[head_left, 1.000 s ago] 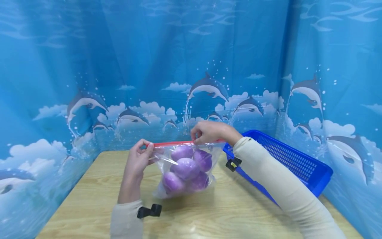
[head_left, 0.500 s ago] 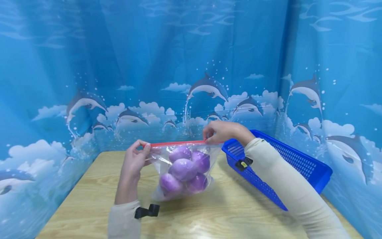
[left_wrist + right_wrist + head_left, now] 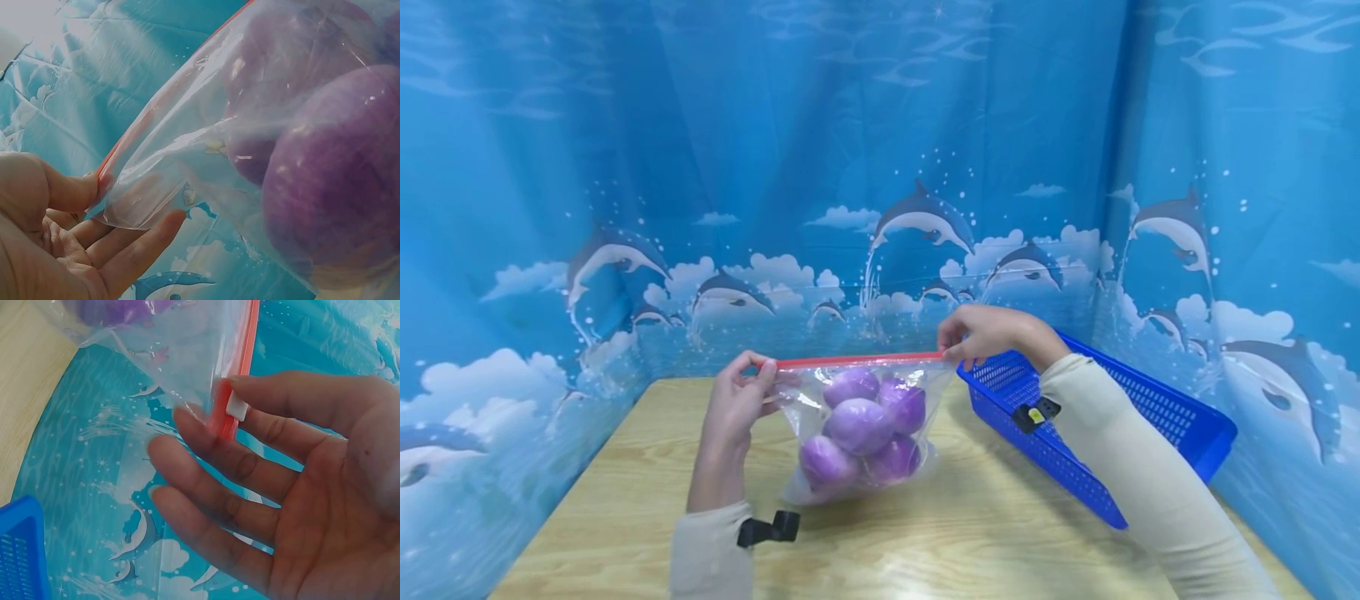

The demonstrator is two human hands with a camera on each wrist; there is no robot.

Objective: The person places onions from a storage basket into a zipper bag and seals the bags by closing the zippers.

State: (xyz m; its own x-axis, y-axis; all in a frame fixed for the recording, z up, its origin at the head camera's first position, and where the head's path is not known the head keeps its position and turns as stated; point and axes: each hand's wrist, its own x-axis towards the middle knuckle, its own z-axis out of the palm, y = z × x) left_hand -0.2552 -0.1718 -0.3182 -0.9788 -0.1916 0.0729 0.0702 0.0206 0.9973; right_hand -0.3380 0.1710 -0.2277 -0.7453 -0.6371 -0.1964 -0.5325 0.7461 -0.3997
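Observation:
A clear zip bag (image 3: 797,408) with a red zip strip (image 3: 865,360) holds several purple onions (image 3: 861,427). My left hand (image 3: 733,400) pinches the bag's upper left corner; in the left wrist view its thumb presses the red edge and other fingers lie behind the film. At the strip's right end, my right hand (image 3: 985,329) pinches a white slider (image 3: 237,406) between thumb and forefinger, while its other fingers are loosely spread in the right wrist view. The strip is stretched straight between both hands. The bag hangs just above or on the table; I cannot tell which.
A blue perforated plastic basket (image 3: 1045,467) stands at the right of the wooden table (image 3: 625,500), partly under my right forearm. A blue dolphin-print curtain (image 3: 820,167) surrounds the table's back and sides.
My right hand has slid rightward along the red strip to the bag's right end. The left hand and the bag have shifted slightly left.

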